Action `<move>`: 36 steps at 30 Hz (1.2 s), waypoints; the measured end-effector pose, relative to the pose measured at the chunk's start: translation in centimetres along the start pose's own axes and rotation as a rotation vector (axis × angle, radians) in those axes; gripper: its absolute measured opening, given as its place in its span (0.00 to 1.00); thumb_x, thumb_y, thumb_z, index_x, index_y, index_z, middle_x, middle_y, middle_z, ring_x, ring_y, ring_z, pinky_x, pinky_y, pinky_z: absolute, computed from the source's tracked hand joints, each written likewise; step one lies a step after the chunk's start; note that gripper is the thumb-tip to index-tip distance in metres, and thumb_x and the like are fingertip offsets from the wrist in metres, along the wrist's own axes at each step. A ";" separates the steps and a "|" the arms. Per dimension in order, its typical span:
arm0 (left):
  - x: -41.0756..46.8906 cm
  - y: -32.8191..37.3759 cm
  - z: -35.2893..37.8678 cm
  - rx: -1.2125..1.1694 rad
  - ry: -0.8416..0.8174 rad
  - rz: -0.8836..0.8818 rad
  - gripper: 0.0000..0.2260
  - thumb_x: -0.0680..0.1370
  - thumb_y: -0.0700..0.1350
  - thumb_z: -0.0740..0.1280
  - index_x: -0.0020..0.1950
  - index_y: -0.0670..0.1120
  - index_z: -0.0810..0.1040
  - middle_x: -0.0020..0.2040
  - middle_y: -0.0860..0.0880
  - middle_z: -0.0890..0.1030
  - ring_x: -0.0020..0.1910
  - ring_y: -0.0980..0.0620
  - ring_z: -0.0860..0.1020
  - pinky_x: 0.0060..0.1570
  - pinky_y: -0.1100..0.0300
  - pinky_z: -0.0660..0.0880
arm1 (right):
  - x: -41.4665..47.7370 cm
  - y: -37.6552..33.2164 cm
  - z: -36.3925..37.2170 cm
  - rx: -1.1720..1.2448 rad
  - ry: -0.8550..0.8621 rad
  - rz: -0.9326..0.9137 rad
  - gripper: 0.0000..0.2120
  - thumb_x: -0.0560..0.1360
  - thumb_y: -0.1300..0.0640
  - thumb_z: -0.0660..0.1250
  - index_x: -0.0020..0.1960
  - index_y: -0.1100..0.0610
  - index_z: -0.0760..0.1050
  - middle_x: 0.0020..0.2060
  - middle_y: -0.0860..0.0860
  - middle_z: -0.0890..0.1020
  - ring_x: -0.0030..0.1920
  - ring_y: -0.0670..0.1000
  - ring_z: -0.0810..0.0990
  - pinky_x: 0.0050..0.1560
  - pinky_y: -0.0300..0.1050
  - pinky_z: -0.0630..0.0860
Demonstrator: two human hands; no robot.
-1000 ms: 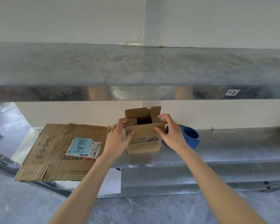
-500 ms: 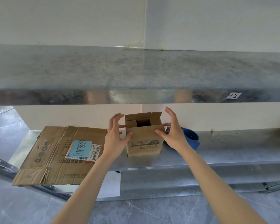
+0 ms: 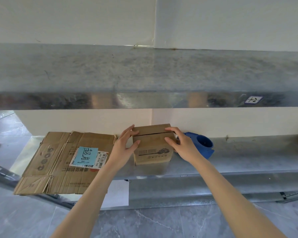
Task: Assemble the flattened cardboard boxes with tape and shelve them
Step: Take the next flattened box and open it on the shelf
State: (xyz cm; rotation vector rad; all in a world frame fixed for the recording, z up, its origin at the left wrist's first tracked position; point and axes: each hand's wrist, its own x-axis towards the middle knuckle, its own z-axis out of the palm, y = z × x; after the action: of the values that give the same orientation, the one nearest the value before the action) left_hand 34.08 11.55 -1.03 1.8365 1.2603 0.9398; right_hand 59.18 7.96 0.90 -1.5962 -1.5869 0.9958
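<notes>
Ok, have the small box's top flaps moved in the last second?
Yes: the top flaps have folded down shut, while the small box stays put beside the blue tape dispenser.

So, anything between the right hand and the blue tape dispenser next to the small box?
Nothing visible. The right hand grips the right side of the small brown cardboard box on the lower metal shelf, and the left hand grips the other side. The blue plastic tape dispenser sits right beside the box, just beyond the right hand.

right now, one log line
small brown cardboard box: flaps down | left hand: grips it | right hand: grips it | blue tape dispenser: idle
</notes>
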 end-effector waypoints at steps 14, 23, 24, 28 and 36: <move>-0.3 -0.1 -0.7 -0.039 0.010 -0.061 0.12 0.79 0.41 0.69 0.62 0.47 0.78 0.70 0.54 0.71 0.69 0.53 0.70 0.68 0.43 0.69 | -0.2 -0.4 1.0 -0.039 0.028 -0.012 0.16 0.81 0.50 0.65 0.68 0.46 0.71 0.62 0.42 0.77 0.63 0.48 0.76 0.64 0.51 0.75; 0.7 -0.4 -1.0 -0.117 -0.047 -0.097 0.12 0.79 0.42 0.69 0.62 0.48 0.77 0.71 0.53 0.70 0.69 0.51 0.71 0.65 0.42 0.72 | 0.1 -0.9 0.9 -0.042 0.036 0.010 0.16 0.82 0.51 0.63 0.69 0.48 0.69 0.62 0.44 0.77 0.63 0.50 0.76 0.60 0.54 0.78; 0.7 -0.5 -1.2 -0.143 -0.051 -0.103 0.12 0.79 0.42 0.69 0.61 0.51 0.77 0.70 0.53 0.71 0.68 0.52 0.72 0.64 0.42 0.73 | 0.2 -0.9 1.0 -0.037 0.030 0.008 0.17 0.82 0.51 0.63 0.69 0.49 0.69 0.63 0.44 0.76 0.64 0.50 0.75 0.61 0.54 0.77; 0.6 -1.6 -3.3 -0.149 -0.013 -0.113 0.14 0.78 0.42 0.70 0.58 0.59 0.76 0.69 0.54 0.72 0.68 0.52 0.73 0.65 0.43 0.73 | 0.9 -1.3 2.8 -0.038 -0.005 -0.040 0.17 0.82 0.50 0.62 0.70 0.48 0.69 0.68 0.42 0.71 0.65 0.41 0.67 0.67 0.48 0.71; -2.4 -4.6 -2.8 -0.094 0.017 -0.125 0.12 0.77 0.40 0.71 0.59 0.51 0.78 0.69 0.56 0.71 0.69 0.50 0.72 0.68 0.44 0.70 | 0.0 0.6 5.7 -0.123 -0.053 -0.053 0.18 0.81 0.51 0.64 0.69 0.48 0.70 0.68 0.44 0.73 0.65 0.45 0.71 0.60 0.33 0.65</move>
State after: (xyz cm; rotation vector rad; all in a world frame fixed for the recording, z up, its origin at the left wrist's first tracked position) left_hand 29.03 10.93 -3.99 1.6606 1.3033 0.9320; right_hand 54.50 7.67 -2.44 -1.6117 -1.7472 0.9357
